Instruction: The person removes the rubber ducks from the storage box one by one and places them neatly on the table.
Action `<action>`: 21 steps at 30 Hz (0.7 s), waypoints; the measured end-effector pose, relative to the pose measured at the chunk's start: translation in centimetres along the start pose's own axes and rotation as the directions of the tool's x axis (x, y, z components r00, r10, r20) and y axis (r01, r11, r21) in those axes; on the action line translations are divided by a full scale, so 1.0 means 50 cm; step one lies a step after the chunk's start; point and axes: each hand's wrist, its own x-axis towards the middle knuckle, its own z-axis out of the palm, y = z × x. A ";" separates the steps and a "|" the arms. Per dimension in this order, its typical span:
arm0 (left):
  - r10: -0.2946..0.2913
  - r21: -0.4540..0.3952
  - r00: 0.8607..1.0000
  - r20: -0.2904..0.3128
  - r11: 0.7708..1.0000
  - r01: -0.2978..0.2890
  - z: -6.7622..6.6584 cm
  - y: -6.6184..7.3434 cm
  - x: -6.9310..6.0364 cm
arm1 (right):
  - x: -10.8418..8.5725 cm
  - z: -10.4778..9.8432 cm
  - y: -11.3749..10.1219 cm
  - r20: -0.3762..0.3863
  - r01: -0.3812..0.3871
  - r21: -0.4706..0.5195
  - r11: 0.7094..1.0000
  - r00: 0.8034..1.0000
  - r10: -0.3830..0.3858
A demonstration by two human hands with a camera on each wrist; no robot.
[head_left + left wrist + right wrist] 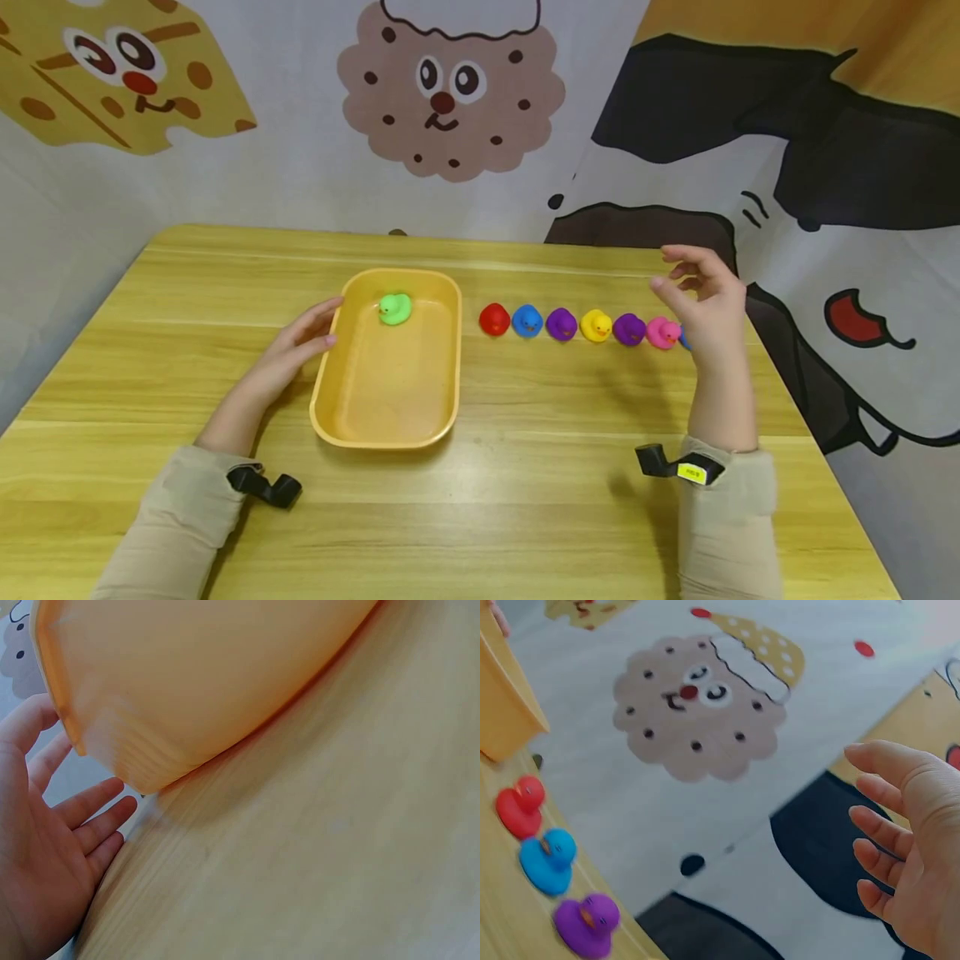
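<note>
An orange-yellow plastic basin [386, 442] stands left of centre on the table, with a green toy duck [395, 309] inside near its far end. The left hand [288, 350] touches the basin's left rim, its fingers fairly straight. Raised over the right end of a row of ducks is the right hand [705, 304], fingers loosely bent and nothing held. From left to right the row has a red duck [494, 319], a blue duck [527, 320], a purple duck [562, 324], a yellow duck [596, 325], another purple duck [628, 329] and a pink duck [663, 332]. Another blue duck [685, 339] is mostly hidden behind the right wrist.
The wooden table [480, 525] has a far edge close behind the basin and ducks. A cloth backdrop [300, 192] with cartoon prints hangs behind it. Both wrists wear a black camera band, such as the right band [678, 465].
</note>
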 end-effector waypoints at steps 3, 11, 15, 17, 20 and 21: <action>-0.001 0.007 1.000 -0.004 1.000 0.001 0.000 0.000 0.000 | -0.001 0.024 -0.010 0.006 0.039 0.039 0.998 0.999 -0.039; -0.003 0.002 1.000 -0.003 1.000 0.003 -0.001 0.000 -0.001 | -0.017 0.089 -0.042 0.065 0.119 0.019 0.993 0.991 -0.120; 0.000 0.001 1.000 -0.005 1.000 0.000 -0.002 -0.001 0.000 | -0.028 0.122 -0.054 0.094 0.123 -0.005 0.992 0.988 -0.122; 0.002 0.001 1.000 -0.007 1.000 -0.002 -0.002 -0.003 0.000 | -0.036 0.139 -0.069 0.113 0.119 -0.004 0.993 0.987 -0.117; 0.007 -0.006 1.000 -0.008 1.000 -0.008 -0.001 -0.005 0.002 | -0.047 0.162 -0.081 0.145 0.122 -0.004 0.993 0.982 -0.120; 0.009 -0.005 1.000 -0.009 1.000 -0.009 -0.001 -0.005 0.002 | -0.050 0.170 -0.084 0.158 0.126 -0.007 0.992 0.980 -0.123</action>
